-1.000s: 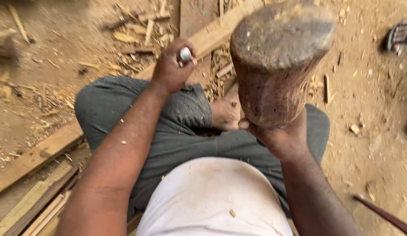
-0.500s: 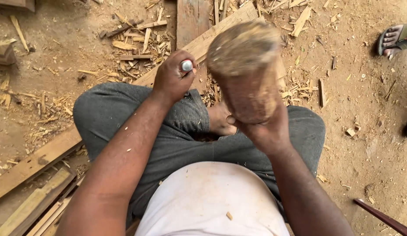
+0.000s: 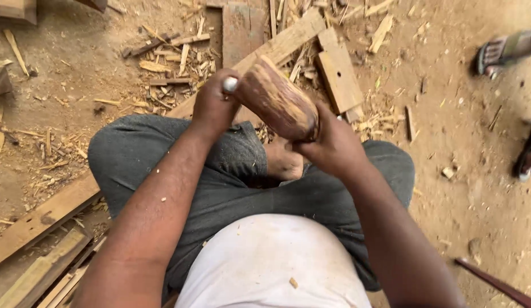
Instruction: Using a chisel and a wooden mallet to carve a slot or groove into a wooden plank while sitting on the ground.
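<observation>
My left hand [image 3: 213, 107] is closed around a chisel [image 3: 229, 84], of which only the pale metal butt shows above the fist. My right hand [image 3: 328, 142] grips a thick wooden mallet [image 3: 275, 98], a rough brown club. Its head meets the chisel's butt. Under both hands a long wooden plank [image 3: 285, 43] runs diagonally over the ground and beneath my crossed legs in grey trousers. The chisel's blade and the spot it touches on the plank are hidden by my left hand.
Wood chips and offcuts [image 3: 174, 54] litter the dirt beyond the plank, with a short board [image 3: 339, 77] to the right. More planks [image 3: 40, 268] lie at the lower left. Another person's sandalled foot [image 3: 502, 51] is at the upper right, a dark rod [image 3: 496, 282] at the lower right.
The mallet, raised close to the camera a second ago, has swung down and forward onto the chisel's butt. My left hand has kept its grip in the same place.
</observation>
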